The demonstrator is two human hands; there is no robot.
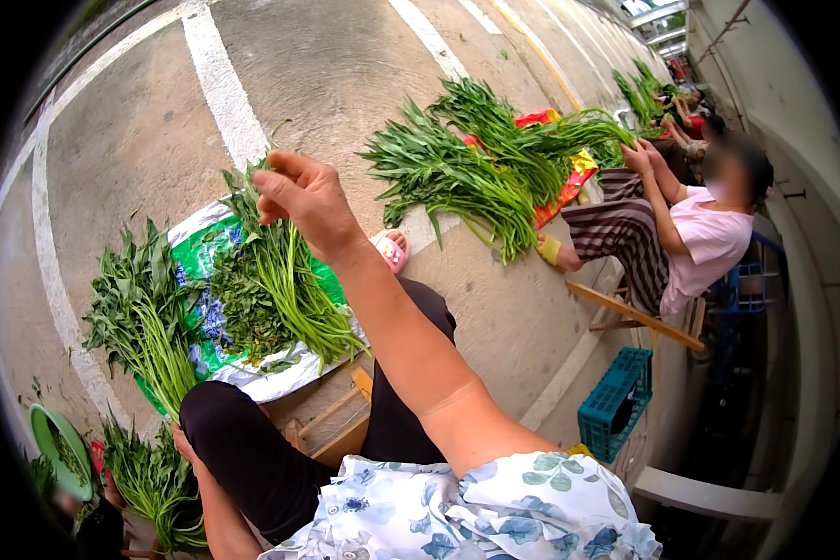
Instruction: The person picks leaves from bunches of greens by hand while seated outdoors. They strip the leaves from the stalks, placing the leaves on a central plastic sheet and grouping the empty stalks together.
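Observation:
My right hand (pixel 308 203) is raised over the far end of a bunch of water spinach (pixel 294 280), its fingers curled together. A thin green wisp (pixel 278 131) shows just beyond the fingertips; whether they hold it is unclear. Low beside my left knee, my left hand (pixel 185 442) closes round the stem ends of another bunch of water spinach (pixel 149 313), its fingers partly hidden. That bunch points away from me, leaves at the far end. Between the two bunches, a pile of loose leaves (pixel 250 313) lies on a green, white and blue sack (pixel 189 247).
To the right, a seated person (pixel 709 219) grips stems of a large water spinach heap (pixel 485 168). A teal crate (pixel 616 401) stands behind my right side. At lower left are more greens (pixel 154 481) and a green basin (pixel 51 453). A wooden stool (pixel 331 429) shows between my legs.

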